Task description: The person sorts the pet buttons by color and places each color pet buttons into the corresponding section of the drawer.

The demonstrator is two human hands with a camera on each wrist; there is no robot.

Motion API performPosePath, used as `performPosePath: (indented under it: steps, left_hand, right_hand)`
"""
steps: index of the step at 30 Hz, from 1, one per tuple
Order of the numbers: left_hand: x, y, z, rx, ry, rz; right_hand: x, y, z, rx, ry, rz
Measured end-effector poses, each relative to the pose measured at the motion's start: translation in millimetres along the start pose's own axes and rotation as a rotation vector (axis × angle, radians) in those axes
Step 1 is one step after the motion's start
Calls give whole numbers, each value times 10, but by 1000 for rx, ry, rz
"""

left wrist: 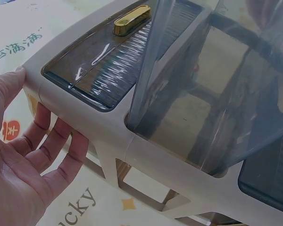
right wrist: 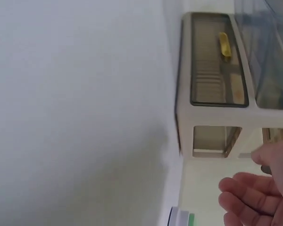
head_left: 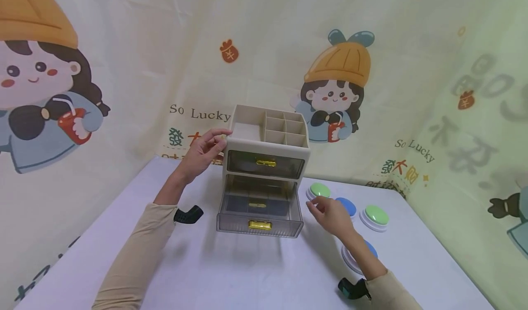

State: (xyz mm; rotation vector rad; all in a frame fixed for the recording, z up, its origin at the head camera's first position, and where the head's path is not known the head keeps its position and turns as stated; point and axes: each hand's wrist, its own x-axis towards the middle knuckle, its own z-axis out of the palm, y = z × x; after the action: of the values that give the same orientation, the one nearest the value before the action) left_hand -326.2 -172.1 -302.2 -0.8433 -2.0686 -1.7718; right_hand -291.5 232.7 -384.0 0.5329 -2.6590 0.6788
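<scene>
A cream drawer organizer (head_left: 247,146) stands upright on the table, with a compartmented open top and smoky clear drawers with gold handles. Its upper drawer (head_left: 284,165) is closed, while a lower drawer (head_left: 235,224) is pulled far out toward me. My left hand (head_left: 200,156) holds the organizer's upper left corner; the left wrist view has its thumb at the front edge and bent fingers against the side. Beside the organizer's right side, my right hand (head_left: 331,216) hovers with loosely curled fingers and nothing in them. A closed bottom drawer (right wrist: 212,61) shows in the right wrist view.
Several round push buttons lie right of the organizer, among them a green one (head_left: 319,190), a blue one (head_left: 346,206) and another green one (head_left: 376,214). One blue button (head_left: 371,249) is partly behind my right forearm. A printed cloth (head_left: 264,80) hangs behind the white table (head_left: 243,278).
</scene>
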Motion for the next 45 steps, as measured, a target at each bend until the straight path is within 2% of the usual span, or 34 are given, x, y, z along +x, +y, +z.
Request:
performPosePath:
  steps: [5, 11, 21, 25, 31, 34, 40, 45]
  left_hand:
    - [-3, -1, 3, 12, 0, 1]
    - [5, 0, 4, 13, -3, -3]
    - [5, 3, 4, 7, 2, -17]
    - [5, -4, 6, 5, 4, -20]
    - [5, -12, 6, 4, 2, -15]
    - [10, -13, 5, 7, 1, -10]
    - [22, -14, 8, 12, -2, -9]
    - [11, -5, 10, 9, -1, -13]
  right_hand:
    - [147, 68, -7, 131, 68, 98]
    - [303, 123, -10, 214, 92, 221]
    - [481, 266, 61, 279, 52, 293]
    - [539, 312, 94, 262, 65, 316]
    - [603, 366, 98, 169, 104, 339]
    - [615, 396, 85, 141, 93, 359]
    - [643, 479, 76, 156, 54, 413]
    - [685, 526, 88, 143, -2, 448]
